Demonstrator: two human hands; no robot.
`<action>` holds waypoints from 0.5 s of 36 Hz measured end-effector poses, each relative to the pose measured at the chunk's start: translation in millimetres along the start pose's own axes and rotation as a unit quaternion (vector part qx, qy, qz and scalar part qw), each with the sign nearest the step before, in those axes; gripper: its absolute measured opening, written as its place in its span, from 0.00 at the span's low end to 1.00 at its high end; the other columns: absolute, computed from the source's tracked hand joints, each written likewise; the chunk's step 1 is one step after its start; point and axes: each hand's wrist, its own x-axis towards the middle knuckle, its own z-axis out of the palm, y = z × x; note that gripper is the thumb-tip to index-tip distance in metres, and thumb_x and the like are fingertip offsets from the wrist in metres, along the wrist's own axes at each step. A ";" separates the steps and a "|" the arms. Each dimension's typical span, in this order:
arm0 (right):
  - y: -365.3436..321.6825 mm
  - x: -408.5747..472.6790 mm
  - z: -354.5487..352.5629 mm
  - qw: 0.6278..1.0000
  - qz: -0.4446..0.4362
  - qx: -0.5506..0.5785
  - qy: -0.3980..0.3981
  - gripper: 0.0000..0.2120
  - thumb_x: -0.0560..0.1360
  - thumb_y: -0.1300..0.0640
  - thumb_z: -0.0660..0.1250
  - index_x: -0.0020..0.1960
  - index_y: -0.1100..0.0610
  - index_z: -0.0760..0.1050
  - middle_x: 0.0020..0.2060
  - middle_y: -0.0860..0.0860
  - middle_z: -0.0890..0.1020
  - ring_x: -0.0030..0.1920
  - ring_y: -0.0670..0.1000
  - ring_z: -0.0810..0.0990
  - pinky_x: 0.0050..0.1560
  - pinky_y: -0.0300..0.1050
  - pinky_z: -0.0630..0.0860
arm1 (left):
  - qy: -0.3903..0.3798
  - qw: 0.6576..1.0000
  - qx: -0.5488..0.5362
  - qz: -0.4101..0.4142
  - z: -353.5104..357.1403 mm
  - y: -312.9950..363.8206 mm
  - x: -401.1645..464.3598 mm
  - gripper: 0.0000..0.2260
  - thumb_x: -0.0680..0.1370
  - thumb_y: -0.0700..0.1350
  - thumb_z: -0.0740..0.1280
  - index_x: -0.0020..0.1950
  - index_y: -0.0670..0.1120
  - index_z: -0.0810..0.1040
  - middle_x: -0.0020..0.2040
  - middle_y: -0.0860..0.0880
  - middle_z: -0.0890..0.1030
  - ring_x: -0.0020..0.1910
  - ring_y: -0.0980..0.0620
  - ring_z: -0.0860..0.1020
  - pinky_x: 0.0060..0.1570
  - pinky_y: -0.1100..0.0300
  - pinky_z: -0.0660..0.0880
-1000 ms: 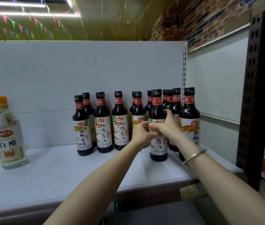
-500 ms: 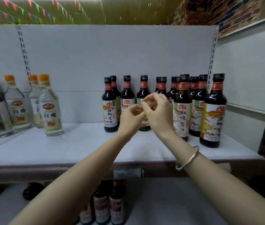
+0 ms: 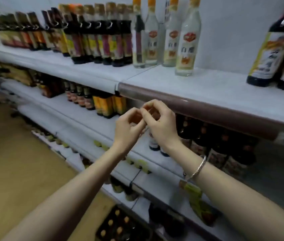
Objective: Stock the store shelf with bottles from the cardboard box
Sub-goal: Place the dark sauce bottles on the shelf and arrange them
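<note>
- Dark bottles [image 3: 78, 32]: a blurred row at the far left of the top shelf [image 3: 198, 87], all upright, long axes vertical, caps up, labels facing the aisle.
- Clear bottles [image 3: 186, 39]: four with orange caps, right of the dark row on the same shelf, upright, necks up; the front one stands nearest the shelf edge.
- Left hand [image 3: 129, 126]: raised in front of the second shelf, below the top shelf's brown lip; fingers curled, tips meeting those of the other hand. Whether it pinches anything cannot be told.
- Right hand [image 3: 162, 122]: just beside and touching the left, fingers curled toward it; no bottle in it; any small thing between the fingertips is too blurred to tell. A bracelet [image 3: 197, 168] circles the wrist.
- Crate [image 3: 118, 225]: low, beneath the arms, caps showing from above, bottles upright.
- Soy bottles [image 3: 275, 47]: at the top shelf's right end, upright but appearing tilted at the picture's edge, necks up.
</note>
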 end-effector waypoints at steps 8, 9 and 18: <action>105.5 -97.8 130.6 0.979 0.138 0.010 -0.151 0.06 0.76 0.58 0.67 0.43 0.60 0.77 0.36 0.52 0.79 0.37 0.49 0.78 0.38 0.41 0.73 | -0.010 0.978 0.069 -0.195 -58.0 -163.8 -90.3 0.03 0.77 0.45 0.68 0.43 0.49 0.79 0.36 0.53 0.80 0.38 0.52 0.80 0.40 0.50 0.79; 123.7 -115.8 143.2 0.973 0.162 0.011 -0.162 0.05 0.76 0.59 0.67 0.42 0.59 0.76 0.35 0.51 0.79 0.36 0.48 0.77 0.37 0.38 0.72 | -0.007 0.972 0.067 -0.226 -61.2 -189.2 -107.7 0.03 0.76 0.44 0.68 0.43 0.51 0.79 0.37 0.53 0.81 0.39 0.52 0.81 0.41 0.49 0.79; 280.7 -288.9 203.8 0.913 0.303 -0.064 -0.267 0.05 0.76 0.60 0.67 0.41 0.55 0.75 0.31 0.44 0.77 0.34 0.41 0.76 0.36 0.32 0.70 | 0.007 0.914 0.026 -0.405 -35.1 -366.5 -290.8 0.12 0.73 0.33 0.67 0.42 0.51 0.77 0.36 0.51 0.79 0.35 0.57 0.75 0.40 0.61 0.72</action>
